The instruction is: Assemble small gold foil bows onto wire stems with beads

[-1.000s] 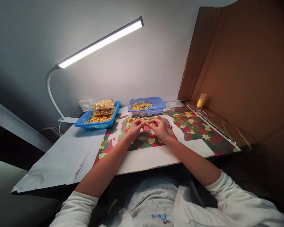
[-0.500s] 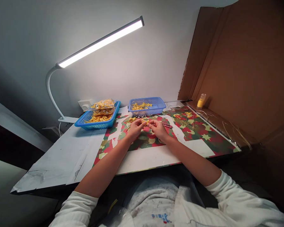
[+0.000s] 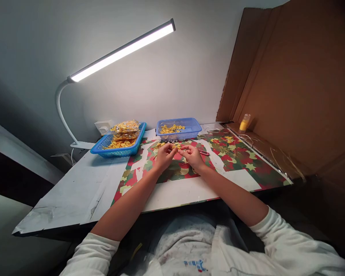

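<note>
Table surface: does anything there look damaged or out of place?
Yes. The patterned covering is patchy, with white gaps, and small gold pieces lie loose outside the blue basket, beside the left hand.

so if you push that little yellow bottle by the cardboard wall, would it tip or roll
The yellow bottle stands upright, taller than wide, so a push near its cap would probably tip it. It looks round, so once down it may roll. It is small and likely plastic, so probably light.

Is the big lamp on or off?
On. The lamp bar glows bright white and lights the wall behind it and the table below.
</note>
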### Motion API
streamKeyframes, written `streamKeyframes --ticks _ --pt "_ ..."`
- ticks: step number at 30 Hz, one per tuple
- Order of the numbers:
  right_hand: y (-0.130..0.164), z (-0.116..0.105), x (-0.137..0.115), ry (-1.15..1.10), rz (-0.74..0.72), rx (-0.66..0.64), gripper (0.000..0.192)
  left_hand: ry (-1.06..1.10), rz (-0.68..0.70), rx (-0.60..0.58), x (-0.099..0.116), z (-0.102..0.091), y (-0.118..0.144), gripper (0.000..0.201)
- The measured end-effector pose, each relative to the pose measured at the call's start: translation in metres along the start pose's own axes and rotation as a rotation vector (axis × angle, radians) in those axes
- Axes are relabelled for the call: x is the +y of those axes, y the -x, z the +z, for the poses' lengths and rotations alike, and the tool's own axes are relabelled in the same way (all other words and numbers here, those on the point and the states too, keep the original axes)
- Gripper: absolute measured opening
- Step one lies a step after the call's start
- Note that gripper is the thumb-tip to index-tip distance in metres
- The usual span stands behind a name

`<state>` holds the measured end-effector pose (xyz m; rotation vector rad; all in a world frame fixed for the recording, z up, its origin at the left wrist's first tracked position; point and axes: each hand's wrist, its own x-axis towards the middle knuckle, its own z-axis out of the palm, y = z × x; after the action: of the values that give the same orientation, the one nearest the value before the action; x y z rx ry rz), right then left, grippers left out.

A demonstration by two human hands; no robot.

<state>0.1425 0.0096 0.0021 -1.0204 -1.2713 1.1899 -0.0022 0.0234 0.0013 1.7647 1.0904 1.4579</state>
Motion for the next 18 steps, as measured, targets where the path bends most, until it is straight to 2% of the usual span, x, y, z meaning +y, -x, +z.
streamKeyframes --ticks 6,18 --pt "-0.0031 0.0019 0.0045 0.005 -0.047 0.043 0.041 -0.119 0.085 0.037 0.0040 0.0011 0.0024 0.013" --pt "0.0005 0.0023 -0.0005 -0.110 0.068 -0.081 0.036 -0.151 0.101 0.045 0.0087 0.0029 0.0040 0.018"
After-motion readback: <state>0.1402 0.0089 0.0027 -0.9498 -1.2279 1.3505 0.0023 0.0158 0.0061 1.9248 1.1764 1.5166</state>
